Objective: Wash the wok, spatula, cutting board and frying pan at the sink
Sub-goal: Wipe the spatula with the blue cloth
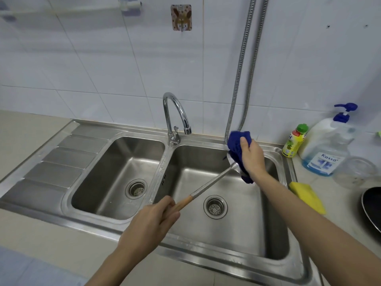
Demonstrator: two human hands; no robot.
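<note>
Over sink [266,263]: left hand [149,221] grips spatula [210,185]; blade probably inside right hand [251,157] cloth [237,145].

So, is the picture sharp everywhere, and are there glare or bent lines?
Head view: the centre is fairly sharp, the faucet shows bright glare, and the blue cloth in the right hand is slightly motion-blurred; the sink edges curve from wide-angle distortion; the top-left wall rail is soft.
</note>
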